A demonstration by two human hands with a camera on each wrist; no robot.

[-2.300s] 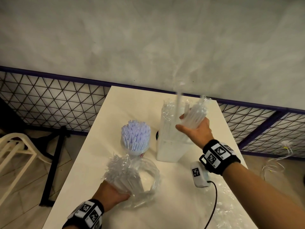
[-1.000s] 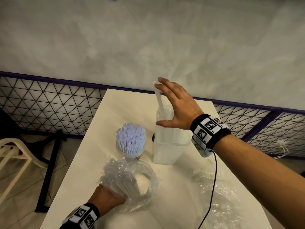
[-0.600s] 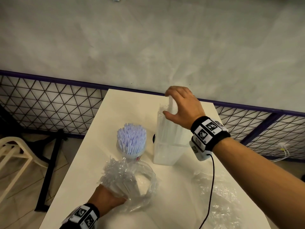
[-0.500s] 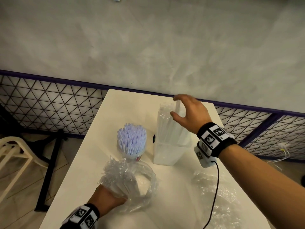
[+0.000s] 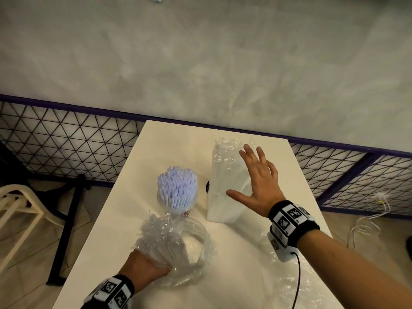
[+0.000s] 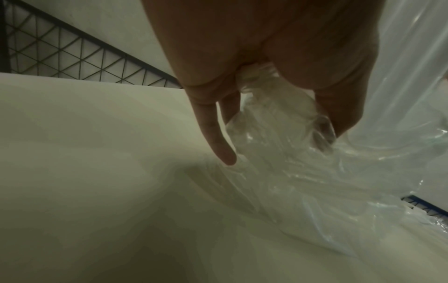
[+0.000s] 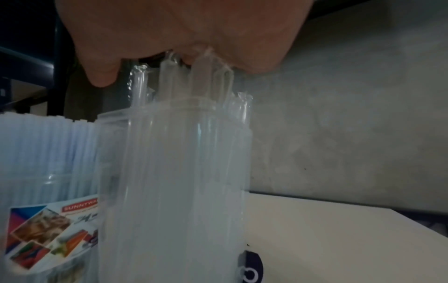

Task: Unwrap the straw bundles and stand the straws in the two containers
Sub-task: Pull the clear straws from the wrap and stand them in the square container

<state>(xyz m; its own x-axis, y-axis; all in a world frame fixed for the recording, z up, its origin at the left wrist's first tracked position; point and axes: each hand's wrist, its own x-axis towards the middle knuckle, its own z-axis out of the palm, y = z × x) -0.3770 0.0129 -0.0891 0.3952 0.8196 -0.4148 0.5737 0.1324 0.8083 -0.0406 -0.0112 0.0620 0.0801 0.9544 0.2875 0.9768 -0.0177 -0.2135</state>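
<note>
A tall clear container (image 5: 223, 204) stands mid-table, packed with clear wrapped straws (image 5: 225, 152). My right hand (image 5: 252, 175) lies flat on their tops with fingers spread; in the right wrist view the palm (image 7: 181, 28) presses on the straw tips (image 7: 194, 80) above the container (image 7: 174, 191). Left of it a round jar (image 5: 178, 208) holds pale lilac straws (image 5: 177, 184). Near the front edge my left hand (image 5: 145, 270) grips a plastic-wrapped straw bundle (image 5: 165, 239); the fingers (image 6: 218, 137) curl round the crinkled wrap (image 6: 271, 114).
The white table (image 5: 167, 148) butts against a grey wall with a wire mesh fence on both sides. Crumpled empty wrap (image 5: 289, 286) lies at the front right under my wrist cable. A small black object (image 5: 207, 186) sits behind the container. A white chair (image 5: 13, 204) stands on the left.
My right hand guided one upright straw down into the tall container, then opened and flattened over the straw tops. The left hand kept its grip on the bundle and stayed put.
</note>
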